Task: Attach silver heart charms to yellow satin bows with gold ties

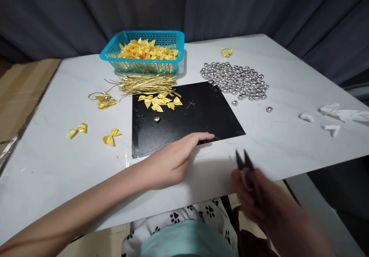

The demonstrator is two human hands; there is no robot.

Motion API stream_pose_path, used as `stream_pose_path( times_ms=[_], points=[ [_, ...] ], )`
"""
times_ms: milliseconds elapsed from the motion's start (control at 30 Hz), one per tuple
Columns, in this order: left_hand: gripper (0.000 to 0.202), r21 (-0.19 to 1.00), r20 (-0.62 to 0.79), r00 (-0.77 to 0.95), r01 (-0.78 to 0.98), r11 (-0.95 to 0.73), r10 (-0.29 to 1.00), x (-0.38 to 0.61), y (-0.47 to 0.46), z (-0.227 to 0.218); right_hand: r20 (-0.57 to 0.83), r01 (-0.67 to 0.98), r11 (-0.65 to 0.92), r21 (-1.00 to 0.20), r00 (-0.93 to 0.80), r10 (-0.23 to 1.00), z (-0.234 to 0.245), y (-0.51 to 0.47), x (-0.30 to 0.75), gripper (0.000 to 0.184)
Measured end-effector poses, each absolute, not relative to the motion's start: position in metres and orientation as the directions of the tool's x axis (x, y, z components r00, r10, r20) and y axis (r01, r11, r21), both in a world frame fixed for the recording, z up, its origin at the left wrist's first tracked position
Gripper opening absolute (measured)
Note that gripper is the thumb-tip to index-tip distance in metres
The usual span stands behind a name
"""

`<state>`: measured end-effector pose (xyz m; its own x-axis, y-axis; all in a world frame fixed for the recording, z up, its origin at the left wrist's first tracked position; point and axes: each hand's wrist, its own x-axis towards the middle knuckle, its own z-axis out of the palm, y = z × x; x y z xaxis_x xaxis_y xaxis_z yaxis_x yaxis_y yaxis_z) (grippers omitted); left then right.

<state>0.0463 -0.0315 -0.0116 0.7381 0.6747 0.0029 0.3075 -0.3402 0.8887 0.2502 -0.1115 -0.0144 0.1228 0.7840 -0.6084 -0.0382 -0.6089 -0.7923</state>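
My left hand (175,157) lies flat on the white table, its fingers stretched out to the front edge of a black mat (201,114), next to a thin gold wire. My right hand (256,195), blurred by motion, is closed round small black snips (244,161) whose two points stick up near the table's front edge. On the mat lie several yellow ribbon bows (160,102), one silver heart bead (157,119) and a small wire cross (190,104).
A teal basket (121,43) of yellow bows stands at the back. A bundle of gold wire ties (147,84) lies before it. A heap of silver beads (235,80) is at right. Loose bows (111,137) lie at left, white scraps (343,114) at far right.
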Motion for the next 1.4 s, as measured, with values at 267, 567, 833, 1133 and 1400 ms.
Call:
stream_pose_path(
  times_ms=[267, 567, 833, 1133, 1400],
  points=[
    [0.047, 0.995, -0.077, 0.673, 0.009, 0.096, 0.736, 0.043, -0.041, -0.019, -0.791, -0.417, -0.839, -0.351, -0.347, 0.503, -0.018, -0.145, 0.192, 0.056],
    [0.044, 0.983, -0.1, 0.694, -0.041, 0.178, 0.713, 0.042, -0.046, -0.025, -0.758, -0.581, -0.787, -0.21, -0.412, 0.506, -0.029, -0.135, 0.176, 0.057],
    [0.045, 0.978, -0.098, 0.723, -0.057, 0.2, 0.684, 0.041, -0.046, -0.026, -0.746, -0.608, -0.765, -0.213, -0.404, 0.529, -0.03, -0.13, 0.179, 0.052],
    [0.047, 0.975, -0.118, 0.743, -0.041, 0.22, 0.658, 0.043, -0.048, -0.024, -0.768, -0.602, -0.755, -0.26, -0.345, 0.539, -0.028, -0.128, 0.175, 0.05],
    [0.051, 0.973, -0.122, 0.75, -0.04, 0.229, 0.65, 0.039, -0.051, -0.025, -0.781, -0.583, -0.743, -0.328, -0.275, 0.56, -0.018, -0.124, 0.172, 0.05]
  ],
)
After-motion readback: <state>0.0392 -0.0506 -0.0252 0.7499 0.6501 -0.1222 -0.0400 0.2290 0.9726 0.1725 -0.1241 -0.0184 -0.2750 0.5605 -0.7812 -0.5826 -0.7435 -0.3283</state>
